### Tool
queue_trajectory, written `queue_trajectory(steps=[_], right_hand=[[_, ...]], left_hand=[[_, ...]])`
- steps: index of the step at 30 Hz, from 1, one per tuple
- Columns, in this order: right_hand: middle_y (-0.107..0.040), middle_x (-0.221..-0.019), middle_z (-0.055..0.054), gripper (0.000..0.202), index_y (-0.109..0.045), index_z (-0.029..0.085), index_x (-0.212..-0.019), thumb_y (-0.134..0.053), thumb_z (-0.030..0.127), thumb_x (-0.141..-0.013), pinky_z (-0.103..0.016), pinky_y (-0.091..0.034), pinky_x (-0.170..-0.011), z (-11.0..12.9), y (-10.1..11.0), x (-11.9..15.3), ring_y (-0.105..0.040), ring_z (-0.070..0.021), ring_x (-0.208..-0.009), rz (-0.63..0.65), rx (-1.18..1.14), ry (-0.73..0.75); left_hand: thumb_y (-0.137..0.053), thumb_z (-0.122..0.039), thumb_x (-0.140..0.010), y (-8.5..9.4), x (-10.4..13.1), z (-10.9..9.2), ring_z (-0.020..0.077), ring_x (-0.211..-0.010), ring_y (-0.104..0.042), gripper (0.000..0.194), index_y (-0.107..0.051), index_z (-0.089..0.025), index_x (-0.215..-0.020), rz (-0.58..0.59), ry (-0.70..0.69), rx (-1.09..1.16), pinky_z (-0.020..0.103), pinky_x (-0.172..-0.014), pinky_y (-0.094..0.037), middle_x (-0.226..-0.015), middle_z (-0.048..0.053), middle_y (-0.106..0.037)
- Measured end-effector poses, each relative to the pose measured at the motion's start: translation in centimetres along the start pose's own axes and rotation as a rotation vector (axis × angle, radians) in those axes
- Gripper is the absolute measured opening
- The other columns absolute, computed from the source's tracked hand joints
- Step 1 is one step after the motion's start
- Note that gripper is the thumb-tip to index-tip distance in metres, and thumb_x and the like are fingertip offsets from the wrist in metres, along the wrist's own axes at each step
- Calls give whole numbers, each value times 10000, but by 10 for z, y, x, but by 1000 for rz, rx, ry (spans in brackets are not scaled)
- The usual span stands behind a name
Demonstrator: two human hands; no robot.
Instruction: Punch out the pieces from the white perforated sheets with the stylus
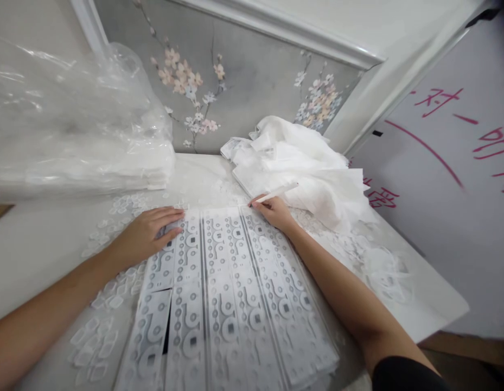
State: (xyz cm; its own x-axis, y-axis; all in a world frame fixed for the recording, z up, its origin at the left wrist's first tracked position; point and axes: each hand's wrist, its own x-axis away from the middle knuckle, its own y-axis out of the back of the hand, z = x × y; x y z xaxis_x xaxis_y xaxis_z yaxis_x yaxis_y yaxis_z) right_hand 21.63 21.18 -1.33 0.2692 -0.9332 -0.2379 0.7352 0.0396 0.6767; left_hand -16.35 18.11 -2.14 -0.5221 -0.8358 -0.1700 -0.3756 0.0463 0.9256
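Head view: right hand (276, 210) pinches a white pen-like tool (276, 193), tip at the far end of the patterned strips (231, 293).
Left hand (152, 233) lies open, flat on the leftmost strip, pinning it to the table (36, 244). Step judged: working the sheet's top edge; the tool wants steady guidance. Crumpled white fabric (300, 163) sits behind, plastic bags (72, 125) far left.

Glossy plastic strips (231, 293) (cloth (300, 163) matt).

Strips (231, 293) on table (40, 244) centre; plastic bags (72, 125) behind left; cloth heap (300, 163) behind right.
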Motion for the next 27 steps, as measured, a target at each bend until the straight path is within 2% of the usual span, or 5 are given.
queue_trajectory(steps=[7,14,19,23,27], right_hand=[[-736,-916,-55,306,-743,169,-924,-502,359,-916,-271,-462,-695,1,-2,0,-646,-182,-777,-1,36,32],[-714,-1061,-59,300,-698,227,-1077,-432,312,-968,-354,-448,-949,-1,3,6,-608,-211,-1031,62,297,331],[-687,-1060,-113,322,-631,187,-1192,-417,253,-961,-392,-408,-950,3,10,7,-574,-245,-1045,174,546,478],[-696,-984,-99,308,-636,180,-1159,-401,254,-975,-368,-394,-921,4,5,6,-573,-233,-963,149,610,446],[-703,-1054,-69,331,-653,191,-1118,-354,269,-999,-337,-388,-938,1,-4,4,-585,-206,-944,45,532,318]], left_hand=[[-372,-633,-933,0,0,1,250,-1343,-427,588,-544,-262,-1355,-3,-13,-5,419,-1148,-304,-1413,6,-533],[-388,-626,-929,-3,-1,5,251,-1339,-434,575,-551,-264,-1346,-14,-22,-10,425,-1144,-312,-1408,11,-539],[-363,-639,-931,-3,-2,5,261,-1334,-440,597,-549,-256,-1350,-15,-36,-15,446,-1136,-321,-1405,24,-541],[-355,-648,-930,-1,-1,3,265,-1331,-443,614,-549,-248,-1353,-12,-38,-13,447,-1136,-319,-1408,31,-538],[-359,-634,-936,0,-1,0,265,-1336,-437,607,-546,-239,-1356,-11,-36,-9,442,-1137,-320,-1411,30,-535]])
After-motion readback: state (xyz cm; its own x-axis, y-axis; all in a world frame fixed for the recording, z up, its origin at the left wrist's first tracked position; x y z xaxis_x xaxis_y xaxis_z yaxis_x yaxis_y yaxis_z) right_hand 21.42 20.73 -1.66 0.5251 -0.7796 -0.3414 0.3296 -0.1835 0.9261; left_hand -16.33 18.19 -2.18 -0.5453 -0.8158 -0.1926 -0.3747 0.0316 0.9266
